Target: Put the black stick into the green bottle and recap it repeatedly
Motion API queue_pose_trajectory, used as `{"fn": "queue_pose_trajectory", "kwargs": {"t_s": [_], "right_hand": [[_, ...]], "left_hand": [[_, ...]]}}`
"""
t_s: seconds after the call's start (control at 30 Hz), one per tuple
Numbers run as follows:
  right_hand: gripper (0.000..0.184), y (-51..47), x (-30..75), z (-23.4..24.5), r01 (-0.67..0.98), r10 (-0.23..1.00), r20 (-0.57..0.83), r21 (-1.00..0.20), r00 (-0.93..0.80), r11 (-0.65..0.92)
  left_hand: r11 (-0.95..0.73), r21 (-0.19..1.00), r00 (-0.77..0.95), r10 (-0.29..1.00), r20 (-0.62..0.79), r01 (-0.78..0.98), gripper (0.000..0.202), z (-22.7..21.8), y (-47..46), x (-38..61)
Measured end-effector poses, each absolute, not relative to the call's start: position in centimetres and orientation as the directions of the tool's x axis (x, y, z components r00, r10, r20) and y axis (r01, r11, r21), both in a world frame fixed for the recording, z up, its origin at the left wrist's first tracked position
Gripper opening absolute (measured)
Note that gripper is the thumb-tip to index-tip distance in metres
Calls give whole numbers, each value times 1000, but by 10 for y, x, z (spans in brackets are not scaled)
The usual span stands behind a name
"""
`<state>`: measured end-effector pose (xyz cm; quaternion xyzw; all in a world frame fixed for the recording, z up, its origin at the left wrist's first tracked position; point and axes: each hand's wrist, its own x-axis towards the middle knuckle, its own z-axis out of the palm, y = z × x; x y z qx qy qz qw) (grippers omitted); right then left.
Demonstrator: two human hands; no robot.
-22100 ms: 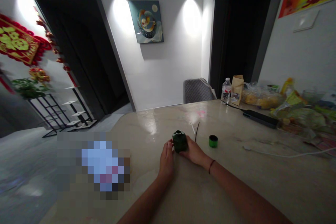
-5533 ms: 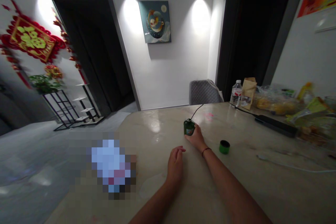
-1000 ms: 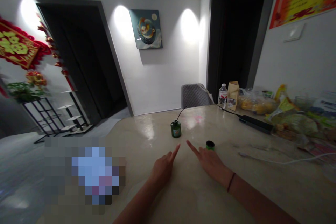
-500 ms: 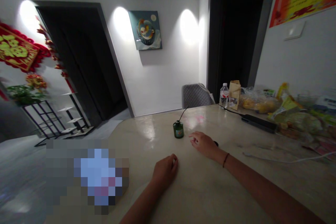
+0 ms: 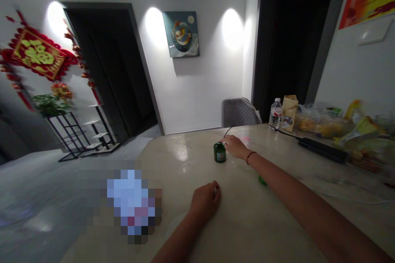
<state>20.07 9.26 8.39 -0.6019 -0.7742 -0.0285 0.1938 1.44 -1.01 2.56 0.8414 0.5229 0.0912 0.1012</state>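
A small dark green bottle (image 5: pixel 219 152) stands upright on the pale marble table (image 5: pixel 234 222). A thin dark stick (image 5: pixel 228 131) slants up and to the right out of its mouth. My right hand (image 5: pixel 235 146) reaches across to the bottle's top, its fingertips pinched together at the base of the stick. My left hand (image 5: pixel 205 199) rests on the table nearer to me, curled into a loose fist with nothing seen in it. The bright green cap (image 5: pixel 262 181) lies on the table, mostly hidden behind my right forearm.
At the table's far right stand a water bottle (image 5: pixel 275 113), a brown paper bag (image 5: pixel 289 113), food bags (image 5: pixel 324 121) and a black power strip (image 5: pixel 322 149). A grey chair (image 5: pixel 239 111) sits at the far edge. A blurred patch (image 5: pixel 129 201) lies left.
My right hand has moved forward from beside the cap to the top of the bottle. My left hand stays curled on the table. The camera has turned slightly left.
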Motion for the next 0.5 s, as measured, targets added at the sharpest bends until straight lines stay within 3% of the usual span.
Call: {"fn": "queue_pose_trajectory", "kwargs": {"t_s": [0.5], "right_hand": [[36, 96, 196, 84, 948, 907, 311, -50, -283, 313]], "left_hand": [[-445, 263, 450, 892, 44, 856, 26, 25, -10, 14]]}}
